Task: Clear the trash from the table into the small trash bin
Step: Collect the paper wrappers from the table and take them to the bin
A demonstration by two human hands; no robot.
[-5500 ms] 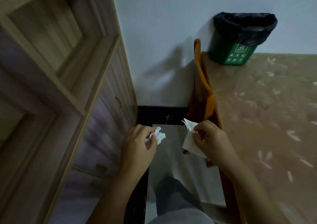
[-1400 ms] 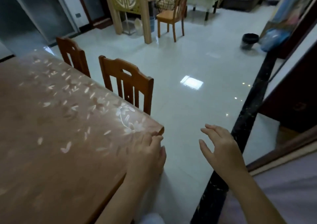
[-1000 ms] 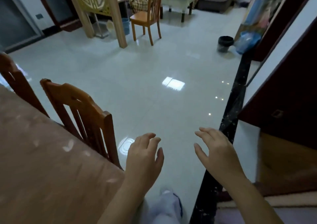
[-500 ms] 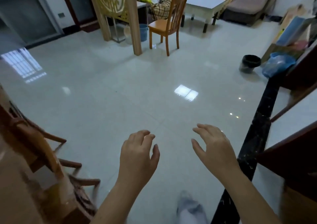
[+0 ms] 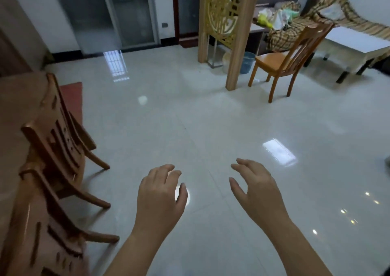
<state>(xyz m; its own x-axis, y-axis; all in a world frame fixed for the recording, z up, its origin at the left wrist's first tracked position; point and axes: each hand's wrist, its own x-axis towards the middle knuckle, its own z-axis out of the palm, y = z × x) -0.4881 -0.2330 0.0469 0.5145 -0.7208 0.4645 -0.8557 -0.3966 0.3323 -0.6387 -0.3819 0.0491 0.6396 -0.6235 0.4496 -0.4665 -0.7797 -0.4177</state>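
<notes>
My left hand and my right hand hover side by side over the glossy tiled floor, fingers loosely spread, holding nothing. The brown table shows only as a strip along the left edge, behind its chairs. No trash and no small green trash bin are in view.
Several wooden chairs line the left side. A carved wooden pillar screen stands at the back, with a blue bucket and another wooden chair beside it. A white low table and a blanket-covered sofa sit far right.
The view has swung left across the room; the black floor bin and dark cabinet on the right have left the frame. Both hands stay empty and spread, unchanged in posture.
</notes>
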